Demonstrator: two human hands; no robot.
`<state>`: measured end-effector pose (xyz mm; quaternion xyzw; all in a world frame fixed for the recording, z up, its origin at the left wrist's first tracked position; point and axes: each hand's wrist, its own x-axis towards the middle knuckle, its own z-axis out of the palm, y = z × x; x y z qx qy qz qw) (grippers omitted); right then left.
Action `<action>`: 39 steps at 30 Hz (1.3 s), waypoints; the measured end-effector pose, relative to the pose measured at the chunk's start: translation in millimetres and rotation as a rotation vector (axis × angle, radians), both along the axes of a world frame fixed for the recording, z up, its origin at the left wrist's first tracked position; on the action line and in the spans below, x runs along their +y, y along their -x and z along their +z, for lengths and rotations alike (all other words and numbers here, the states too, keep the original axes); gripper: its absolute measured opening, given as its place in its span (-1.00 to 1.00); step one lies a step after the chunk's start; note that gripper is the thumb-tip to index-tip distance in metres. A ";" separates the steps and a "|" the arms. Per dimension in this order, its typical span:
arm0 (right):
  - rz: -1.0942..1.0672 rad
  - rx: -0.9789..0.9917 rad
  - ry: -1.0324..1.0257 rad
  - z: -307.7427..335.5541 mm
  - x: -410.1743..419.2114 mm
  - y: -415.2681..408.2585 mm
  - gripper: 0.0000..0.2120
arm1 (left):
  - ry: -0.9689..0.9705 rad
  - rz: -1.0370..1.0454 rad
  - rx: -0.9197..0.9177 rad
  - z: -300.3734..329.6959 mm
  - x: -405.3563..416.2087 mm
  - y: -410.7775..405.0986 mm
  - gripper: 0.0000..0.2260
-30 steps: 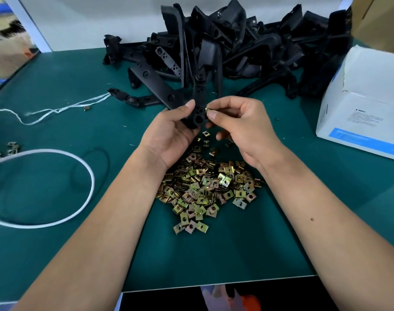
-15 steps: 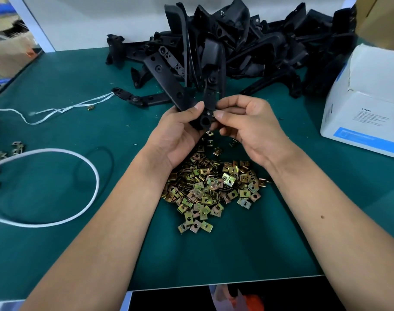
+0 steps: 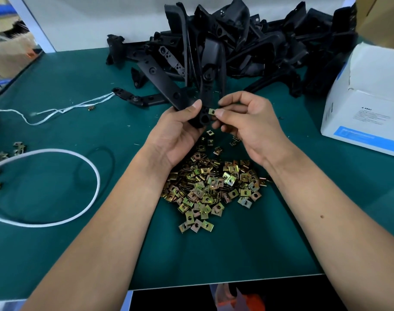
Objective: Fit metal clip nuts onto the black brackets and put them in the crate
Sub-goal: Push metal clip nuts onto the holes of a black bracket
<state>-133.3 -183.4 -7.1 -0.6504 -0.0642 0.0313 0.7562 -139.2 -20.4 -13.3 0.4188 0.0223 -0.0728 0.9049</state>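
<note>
1. While the left hand [image 3: 180,133] curls its fingers and thumb round the lower end of a black bracket [image 3: 206,93], the bracket stands nearly upright above the green mat [image 3: 214,254], its top toward 12 o'clock.
2. At 3 o'clock from the bracket's lower end, the right hand [image 3: 247,124] pinches one clip nut [image 3: 211,111] between thumb and forefinger, the other fingers loosely curled; the nut touches the bracket's edge.
3. At 6 o'clock from both hands a loose nut pile [image 3: 211,187] lies on the mat, partly under the wrists.
4. At 12 o'clock a bracket heap [image 3: 259,48] rests against the back wall.
5. At 3 o'clock stands a white box [image 3: 366,104].
6. At 9 o'clock lie a white cord loop [image 3: 95,176] and a thin white string [image 3: 63,110], with a few stray nuts [image 3: 18,146] near the mat's edge.
7. No crate can be told apart in view.
</note>
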 end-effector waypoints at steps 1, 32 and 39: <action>0.001 0.003 0.004 -0.2 -0.1 0.0 -0.83 | -0.011 -0.005 -0.006 0.0 0.0 -0.1 -0.84; -0.006 -0.153 0.077 -5.6 7.8 -1.8 -0.72 | -0.011 -0.012 0.054 15.3 7.8 0.0 -0.87; -0.065 -0.456 0.915 -13.9 2.9 -6.3 -0.85 | 0.070 0.168 0.110 9.8 28.1 -9.5 -0.89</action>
